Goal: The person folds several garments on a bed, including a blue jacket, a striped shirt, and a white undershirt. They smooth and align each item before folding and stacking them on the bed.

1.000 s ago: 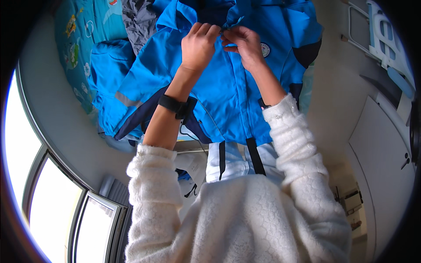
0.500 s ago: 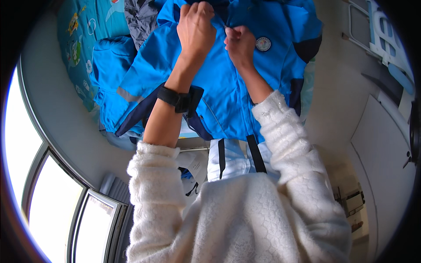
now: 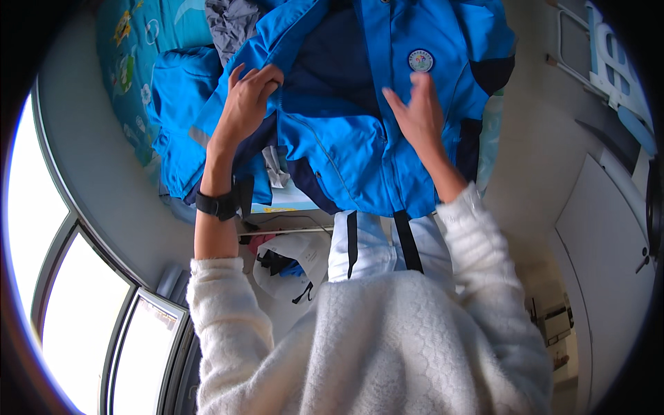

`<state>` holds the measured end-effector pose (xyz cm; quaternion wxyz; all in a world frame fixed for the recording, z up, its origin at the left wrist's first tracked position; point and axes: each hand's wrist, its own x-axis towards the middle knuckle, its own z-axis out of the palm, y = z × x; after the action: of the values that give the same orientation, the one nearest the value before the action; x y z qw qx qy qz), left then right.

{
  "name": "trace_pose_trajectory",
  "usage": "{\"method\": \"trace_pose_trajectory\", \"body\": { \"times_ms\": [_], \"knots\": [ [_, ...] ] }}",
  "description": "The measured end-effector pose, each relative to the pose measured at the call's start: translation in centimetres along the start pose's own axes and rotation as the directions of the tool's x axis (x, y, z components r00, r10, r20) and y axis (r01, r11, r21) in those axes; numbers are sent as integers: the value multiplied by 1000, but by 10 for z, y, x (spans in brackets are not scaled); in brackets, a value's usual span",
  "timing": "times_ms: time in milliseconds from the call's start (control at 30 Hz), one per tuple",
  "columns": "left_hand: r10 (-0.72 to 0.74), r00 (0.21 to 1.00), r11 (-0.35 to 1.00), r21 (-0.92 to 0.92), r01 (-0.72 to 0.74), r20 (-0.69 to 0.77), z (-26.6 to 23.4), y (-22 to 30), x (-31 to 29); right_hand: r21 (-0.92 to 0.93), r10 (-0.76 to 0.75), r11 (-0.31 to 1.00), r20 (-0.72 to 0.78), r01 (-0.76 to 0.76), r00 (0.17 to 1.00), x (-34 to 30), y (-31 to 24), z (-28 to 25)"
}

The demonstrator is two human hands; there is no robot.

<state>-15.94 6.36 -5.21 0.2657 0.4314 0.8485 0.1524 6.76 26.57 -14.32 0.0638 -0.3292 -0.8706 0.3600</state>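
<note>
The jacket [image 3: 346, 149] is seemingly being opened; left hand [image 3: 247, 104], eleven o'clock, grip unclear; right hand [image 3: 422, 114], one o'clock, fingers spread; wider parting seems called for.

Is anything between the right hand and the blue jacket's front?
Nothing visible stands in the way. The right hand is open over the blue jacket, just below the round badge in the picture; whether it touches the cloth is unclear. The left hand is at the opposite flap, away from that spot.
</note>
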Motion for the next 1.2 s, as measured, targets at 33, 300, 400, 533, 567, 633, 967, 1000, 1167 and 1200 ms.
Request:
{"method": "trace_pose_trajectory", "body": {
  "times_ms": [33,300,400,533,567,633,967,1000,1167,1200],
  "knots": [
    [-34,999,998,61,32,25,-2,0,-7,-34,-3,999,-36,1,999,20,-11,11],
    [106,955,955,294,-21,-276,-11,-4,6,-52,370,918,-248,-393,895,98,9,57],
    [128,933,965,258,-39,-337,-3,-3,15,858,418,-86,492,-506,764,94,57,-11],
    [138,908,978,202,-60,-396,14,-2,25,866,472,-176,491,-467,732,77,86,-64],
    [163,898,967,245,-64,-409,18,-1,27,870,451,-159,485,-467,750,74,88,-69],
    [194,884,964,250,-91,-425,22,-1,28,878,386,-116,470,-464,793,72,89,-73],
    [170,847,899,431,76,-503,6,-8,-7,778,413,461,237,-427,879,55,105,-68],
    [211,829,922,388,8,-517,11,-5,-11,710,406,588,154,-387,901,45,113,-70],
    [161,869,971,230,-56,-467,88,42,-65,52,278,960,-68,-275,958,-65,168,-87],
    [163,882,973,219,-70,-442,109,53,-79,-43,237,970,-14,-237,971,-95,176,-88]
  ]
}}
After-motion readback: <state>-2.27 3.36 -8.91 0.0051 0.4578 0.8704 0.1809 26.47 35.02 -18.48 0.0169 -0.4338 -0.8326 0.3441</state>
